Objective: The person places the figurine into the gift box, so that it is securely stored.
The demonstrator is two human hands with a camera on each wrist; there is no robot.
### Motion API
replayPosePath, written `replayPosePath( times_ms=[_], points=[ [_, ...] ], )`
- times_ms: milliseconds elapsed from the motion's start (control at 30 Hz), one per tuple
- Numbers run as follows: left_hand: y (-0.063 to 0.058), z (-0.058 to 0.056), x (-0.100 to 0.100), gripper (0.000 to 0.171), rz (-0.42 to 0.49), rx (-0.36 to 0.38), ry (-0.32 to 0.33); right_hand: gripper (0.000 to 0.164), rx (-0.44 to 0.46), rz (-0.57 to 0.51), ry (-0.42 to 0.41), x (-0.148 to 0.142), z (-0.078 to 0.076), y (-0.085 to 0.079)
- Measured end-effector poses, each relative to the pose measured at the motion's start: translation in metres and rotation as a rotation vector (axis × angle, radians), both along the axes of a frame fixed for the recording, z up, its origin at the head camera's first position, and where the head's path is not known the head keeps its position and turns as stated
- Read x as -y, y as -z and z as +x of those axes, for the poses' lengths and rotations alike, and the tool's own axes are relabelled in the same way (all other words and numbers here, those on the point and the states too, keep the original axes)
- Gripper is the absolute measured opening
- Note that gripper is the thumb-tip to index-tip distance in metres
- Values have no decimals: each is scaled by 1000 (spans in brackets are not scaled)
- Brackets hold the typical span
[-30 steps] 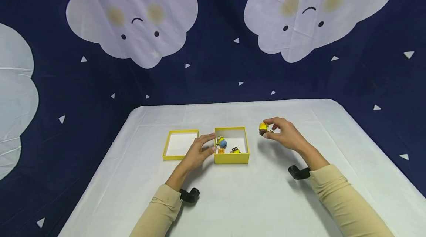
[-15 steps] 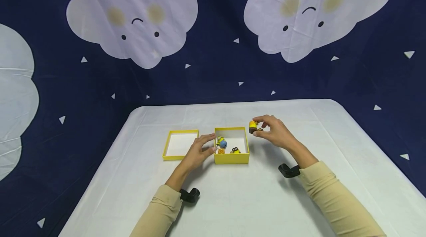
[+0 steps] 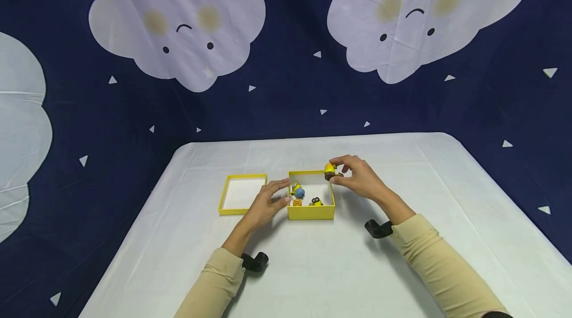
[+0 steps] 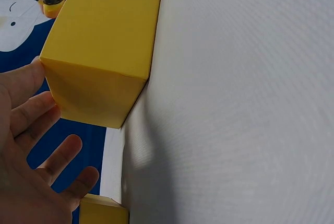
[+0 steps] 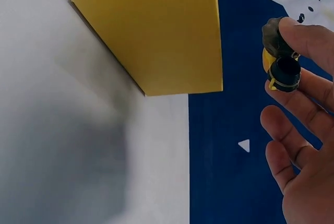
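A yellow box with a white inside stands on the table, its top uncovered. Several small toy figures lie in it, among them a yellow and blue figure at the left and a yellow one with black goggles at the front right. My right hand pinches a yellow and dark brown toy figure between thumb and fingers, over the box's right back rim. In the right wrist view its dark underside shows. My left hand touches the box's left side with fairly straight, spread fingers.
A shallow yellow-rimmed lid lies inside up, left of the box. A white cloth covers the table. Behind it hangs a dark blue curtain with clouds and white triangles. Black wrist mounts stick out from both wrists.
My right hand has carried the toy figure leftward, from right of the box to over its right back rim. The left hand, the box and the lid have stayed put.
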State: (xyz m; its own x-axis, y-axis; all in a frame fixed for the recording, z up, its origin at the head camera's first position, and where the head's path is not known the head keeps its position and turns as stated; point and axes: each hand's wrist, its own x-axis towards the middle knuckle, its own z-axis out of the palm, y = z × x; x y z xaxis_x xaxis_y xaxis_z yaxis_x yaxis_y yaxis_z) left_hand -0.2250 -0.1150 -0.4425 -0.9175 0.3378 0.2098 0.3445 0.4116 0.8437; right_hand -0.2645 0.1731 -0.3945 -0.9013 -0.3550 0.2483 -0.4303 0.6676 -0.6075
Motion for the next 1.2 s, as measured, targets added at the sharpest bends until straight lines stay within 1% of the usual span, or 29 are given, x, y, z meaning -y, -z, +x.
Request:
replayPosePath(
  times_ms=[300,500,567,733,933,1100,1200],
  points=[
    [-2,1,0,46,-1,1,3,47,26,3,-13,11,-3,4],
    [0,0,0,46,-33,-25,1,47,32,19,-26,19,-4,8],
    [-1,0,1,46,-33,-22,0,48,27,26,-33,21,-4,10],
    [0,0,1,46,-16,-6,2,49,9,58,-46,26,-6,13],
    [-1,1,1,46,-12,-6,4,47,-8,107,-54,31,-8,15],
    [-1,0,0,47,-27,-20,-3,46,0,141,-57,35,-9,16],
    [-1,0,0,47,-21,-15,-4,45,3,158,-64,37,-9,17]
  ],
)
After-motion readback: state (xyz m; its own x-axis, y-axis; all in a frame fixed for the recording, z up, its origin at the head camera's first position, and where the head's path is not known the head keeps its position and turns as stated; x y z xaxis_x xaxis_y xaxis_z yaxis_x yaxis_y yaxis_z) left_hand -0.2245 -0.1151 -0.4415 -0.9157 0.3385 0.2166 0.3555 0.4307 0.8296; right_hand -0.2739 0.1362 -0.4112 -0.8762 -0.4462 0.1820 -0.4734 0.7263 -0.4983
